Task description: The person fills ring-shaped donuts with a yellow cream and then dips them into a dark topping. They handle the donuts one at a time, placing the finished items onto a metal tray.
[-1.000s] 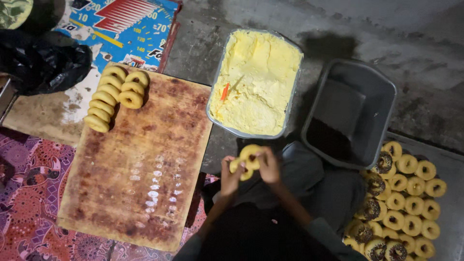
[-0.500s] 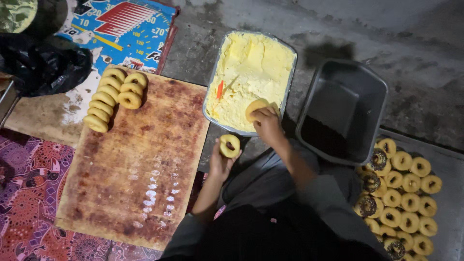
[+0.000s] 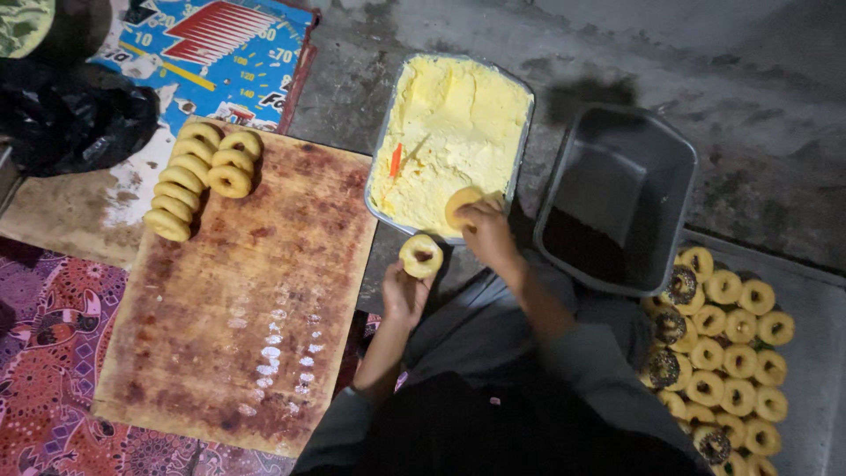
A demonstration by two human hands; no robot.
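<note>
My left hand (image 3: 403, 291) holds a ring-shaped pastry (image 3: 421, 256) just below the near rim of a metal tub (image 3: 381, 154) full of yellow cream (image 3: 449, 123). My right hand (image 3: 486, 231) holds a second ring half (image 3: 462, 204) down against the cream at the tub's near edge. A small orange-red spatula (image 3: 395, 160) lies stuck in the cream at the left.
A wooden board (image 3: 247, 300) at left carries several stacked rings (image 3: 198, 176) at its far corner. A dark grey plastic tub (image 3: 617, 198) with dark crumbs stands at right, beside a tray (image 3: 820, 300) of several rings, some sprinkled. A black bag (image 3: 75, 115) lies top left.
The hands came apart from one ring held together. My right hand carried one half up to the cream tub, and my left hand stayed low with the other half.
</note>
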